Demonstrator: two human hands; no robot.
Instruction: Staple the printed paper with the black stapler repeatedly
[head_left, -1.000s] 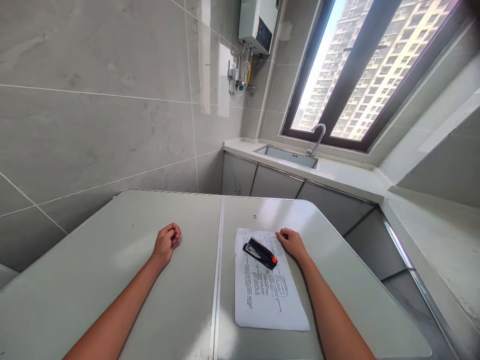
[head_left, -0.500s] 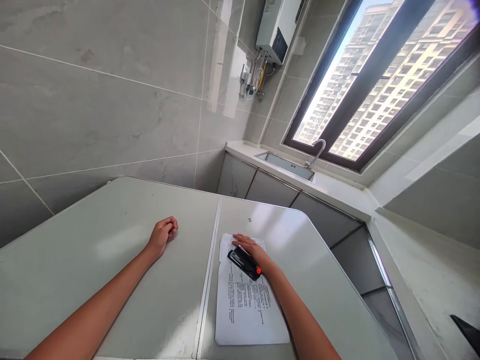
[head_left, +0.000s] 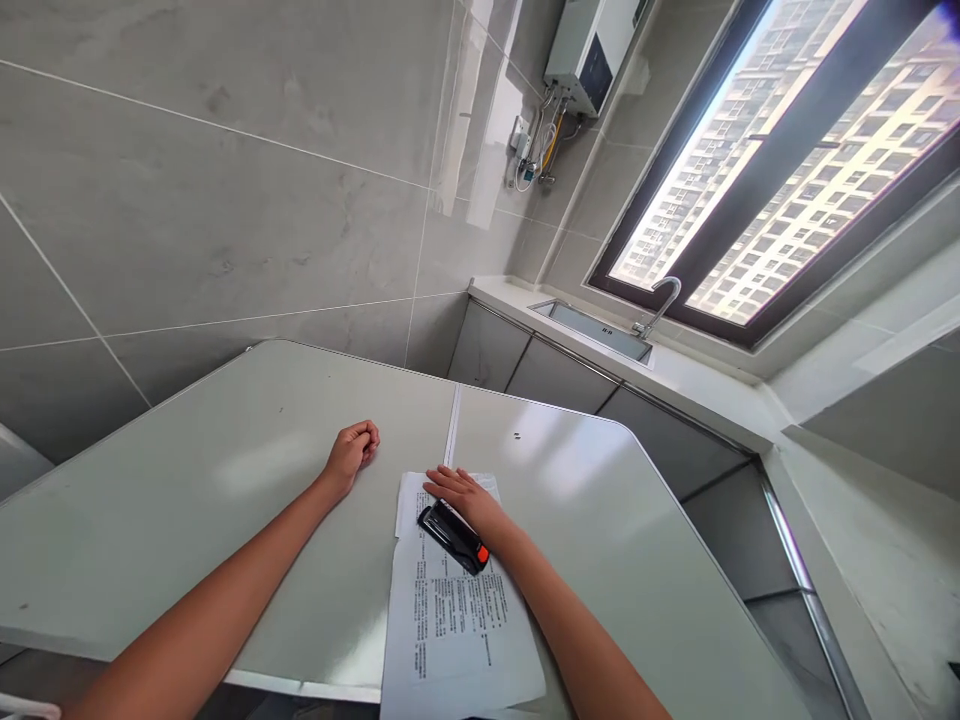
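My left hand rests on the pale table in a closed fist, and what it holds, if anything, is hidden. My right hand lies flat with fingers stretched over the upper part of a printed white paper. Against the near side of that hand, on top of the paper, lies a black stapler with an orange-red end. The paper covers part of the table's seam and reaches the near edge.
The table has a seam down its middle. Small dark bits lie beyond my right hand. Behind stand a counter with a sink, a faucet and a window.
The paper and stapler have slid left and nearer, across the seam, with my right hand on the paper. The whole view has shifted a little. My left hand stays in a fist.
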